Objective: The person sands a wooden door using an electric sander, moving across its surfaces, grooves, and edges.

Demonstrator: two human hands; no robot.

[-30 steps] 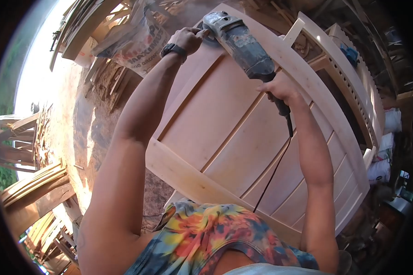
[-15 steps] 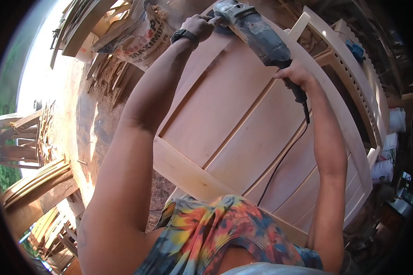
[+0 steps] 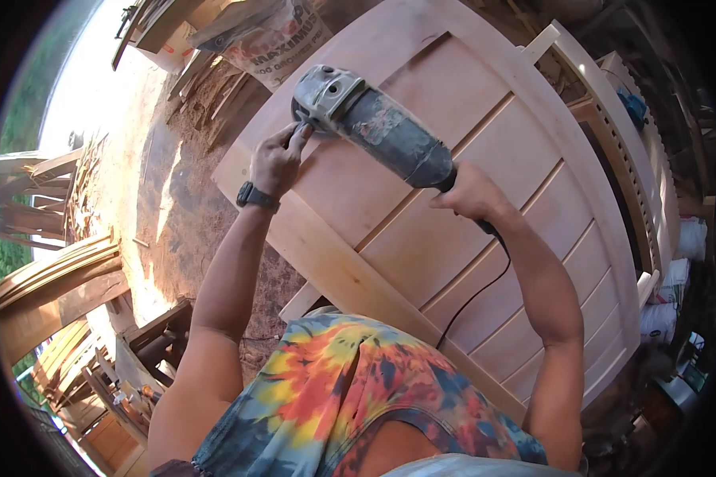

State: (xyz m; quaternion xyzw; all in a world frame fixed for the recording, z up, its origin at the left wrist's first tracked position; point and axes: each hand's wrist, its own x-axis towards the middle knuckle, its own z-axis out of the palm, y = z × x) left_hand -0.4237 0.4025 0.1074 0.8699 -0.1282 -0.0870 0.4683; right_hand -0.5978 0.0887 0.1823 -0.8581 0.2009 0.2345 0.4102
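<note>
Since the earlier frame, both hands have brought the power tool [image 3: 390, 131] nearer and farther left, away from the far end of the wooden panel [image 3: 406, 262]. Nearest is the person's bright tie-dye shirt [image 3: 334, 374], close to the panel's near edge. At the near left, long boards [image 3: 56, 286] lie in a pile. A thin black cord [image 3: 456, 319] runs from the back of the tool, over the panel, toward the shirt. The right hand [image 3: 473, 193] is closed around the tool's back handle. A dark watch [image 3: 257, 196] is on the left wrist. Just past it, the left hand [image 3: 276, 163] has its fingers curled tight at the side of the tool's head; that hand hides most of what it grips. The tool lies slanted above the left part of the panel, with its head to the left. I cannot tell how its underside meets the wood. Long grooves cross the panel. On the right, white sacks [image 3: 660, 318] sit on the ground. Farther off on the right is a wooden frame [image 3: 545, 44]. At the far left, a printed bag [image 3: 282, 44] is by some wood scraps [image 3: 215, 99].
</note>
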